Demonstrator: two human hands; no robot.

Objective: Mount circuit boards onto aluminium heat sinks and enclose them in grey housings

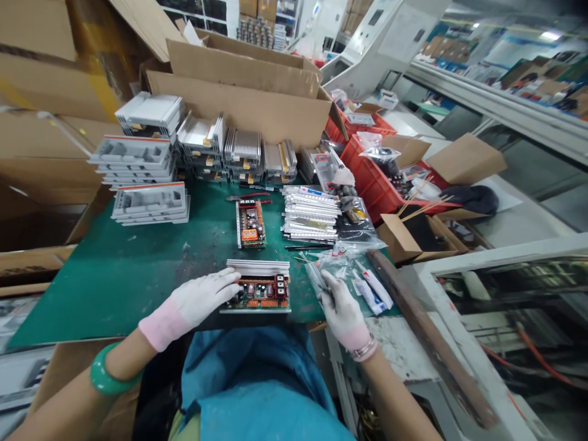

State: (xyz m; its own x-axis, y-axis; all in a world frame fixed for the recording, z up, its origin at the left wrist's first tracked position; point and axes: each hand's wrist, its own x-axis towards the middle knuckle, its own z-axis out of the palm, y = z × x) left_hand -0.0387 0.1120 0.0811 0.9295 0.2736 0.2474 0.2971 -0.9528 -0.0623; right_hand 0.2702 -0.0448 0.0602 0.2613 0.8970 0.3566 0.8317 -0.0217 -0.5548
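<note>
My left hand (199, 300), in a white glove with a pink cuff, lies flat with its fingertips on a circuit board (260, 294). That board is fixed to a finned aluminium heat sink and carries orange and black parts. My right hand (340, 312), also gloved, grips a small clear plastic packet (319, 278) whose contents I cannot make out. Beside that hand lie several white tubes (372, 289) and loose clear bags. A second board on a heat sink (251, 223) sits farther up the green mat (114, 294).
A tall row of aluminium heat sinks (310, 214) lies beside the second board, with grey moulded trays (149, 202) and more heat sinks behind. Cardboard boxes (239, 104) rise at the back. Red plastic crates (372, 177) stand at the right, past a long wooden strip (427, 331).
</note>
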